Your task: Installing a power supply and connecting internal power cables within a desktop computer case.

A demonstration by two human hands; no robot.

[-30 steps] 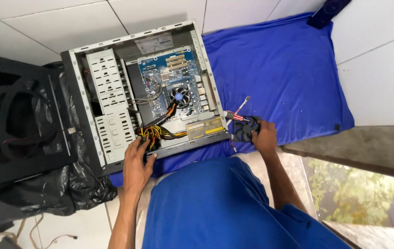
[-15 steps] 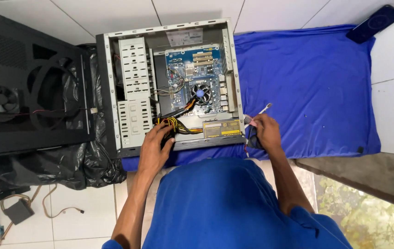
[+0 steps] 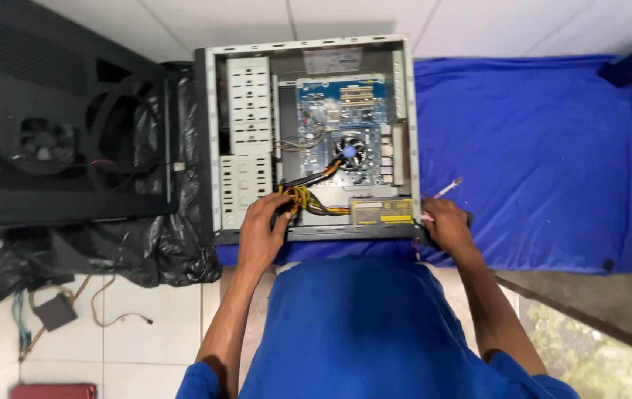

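A person in a blue shirt bends over an open desktop computer case [image 3: 308,137] lying on its side on a white tiled floor, its lower edge partly resting on a blue cloth [image 3: 545,162] spread to the right. The left hand [image 3: 262,235] reaches into the lower part of the case, fingers curled around the bundle of yellow and black cables [image 3: 302,198] that runs up toward the blue motherboard [image 3: 342,118] and its round cooling fan [image 3: 349,151]; the grip looks closed on the wires, though the fingertips are hidden among them. The right hand [image 3: 445,225] rests at the case's lower right corner, just beside the power supply [image 3: 381,211], fingers folded around the handle of a screwdriver [image 3: 445,189] whose shaft angles up and to the right over the blue cloth. The case's perforated drive cage [image 3: 248,140] sits to the left of the motherboard. Further left, a black side panel with fan openings [image 3: 57,133] lies over crumpled black plastic sheeting [image 3: 124,255]. Near the bottom left of the floor, a small grey box with trailing wires [image 3: 53,312] lies well apart from the case.
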